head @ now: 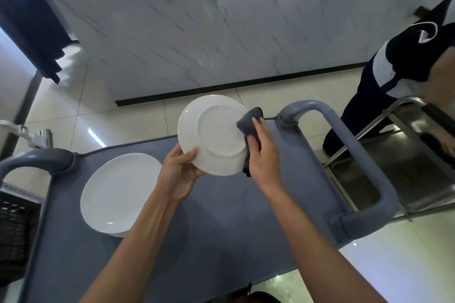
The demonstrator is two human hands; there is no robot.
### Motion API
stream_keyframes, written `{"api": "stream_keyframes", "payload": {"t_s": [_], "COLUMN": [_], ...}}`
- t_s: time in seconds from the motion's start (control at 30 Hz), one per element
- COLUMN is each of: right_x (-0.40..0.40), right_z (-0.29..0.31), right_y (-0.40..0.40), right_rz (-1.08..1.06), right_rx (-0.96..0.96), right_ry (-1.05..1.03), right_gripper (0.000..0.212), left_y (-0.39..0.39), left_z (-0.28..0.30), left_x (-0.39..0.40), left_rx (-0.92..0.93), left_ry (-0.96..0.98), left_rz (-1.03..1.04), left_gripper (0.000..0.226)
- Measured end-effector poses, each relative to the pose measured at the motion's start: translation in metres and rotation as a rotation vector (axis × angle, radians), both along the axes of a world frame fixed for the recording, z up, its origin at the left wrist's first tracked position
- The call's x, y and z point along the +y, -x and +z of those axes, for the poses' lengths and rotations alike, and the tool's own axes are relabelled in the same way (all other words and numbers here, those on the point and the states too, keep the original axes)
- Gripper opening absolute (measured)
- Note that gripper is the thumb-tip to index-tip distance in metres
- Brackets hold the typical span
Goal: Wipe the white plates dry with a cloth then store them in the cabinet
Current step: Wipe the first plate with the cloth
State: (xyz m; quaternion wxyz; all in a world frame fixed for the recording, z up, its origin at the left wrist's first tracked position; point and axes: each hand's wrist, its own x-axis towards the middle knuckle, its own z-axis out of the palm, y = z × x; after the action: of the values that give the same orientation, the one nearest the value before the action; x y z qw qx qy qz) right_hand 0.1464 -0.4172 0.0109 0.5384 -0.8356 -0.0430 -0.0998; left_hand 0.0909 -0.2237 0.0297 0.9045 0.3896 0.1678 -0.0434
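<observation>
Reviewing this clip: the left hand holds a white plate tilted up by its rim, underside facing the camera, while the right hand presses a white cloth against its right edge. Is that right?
Not quite: the cloth is dark grey, not white. The head view shows the right hand pressing it against the right edge of the plate, which the left hand holds tilted by its rim, underside facing the camera.

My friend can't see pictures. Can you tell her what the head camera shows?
A person's left hand holds a white plate, underside showing, while the right hand presses a dark cloth on its rim. Below is a grey cart with more white plates stacked at left. Another person stands at right.
</observation>
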Motion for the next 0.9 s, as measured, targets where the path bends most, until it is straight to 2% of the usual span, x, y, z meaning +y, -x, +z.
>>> {"api": "stream_keyframes", "payload": {"t_s": [0.43, 0.63, 0.77, 0.9], "right_x": [-0.008, 0.005, 0.017, 0.030], "right_z": [0.014, 0.020, 0.024, 0.019], "right_y": [-0.038, -0.041, -0.034, -0.025], "right_rz": [0.105, 0.196, 0.248, 0.287], "right_rx": [0.024, -0.055, -0.124, -0.183], "right_ry": [0.140, 0.253, 0.333, 0.385], "right_gripper": [0.044, 0.043, 0.046, 0.044], "left_y": [0.004, 0.005, 0.006, 0.004], "left_z": [-0.005, -0.011, -0.011, -0.015], "left_x": [0.007, 0.006, 0.003, 0.001], "left_rx": [-0.006, -0.053, -0.051, -0.054], "left_ry": [-0.132, -0.258, -0.288, -0.284], "left_rz": [-0.164, -0.266, -0.278, -0.270], "left_gripper": [0.043, 0.035, 0.044, 0.043]}}
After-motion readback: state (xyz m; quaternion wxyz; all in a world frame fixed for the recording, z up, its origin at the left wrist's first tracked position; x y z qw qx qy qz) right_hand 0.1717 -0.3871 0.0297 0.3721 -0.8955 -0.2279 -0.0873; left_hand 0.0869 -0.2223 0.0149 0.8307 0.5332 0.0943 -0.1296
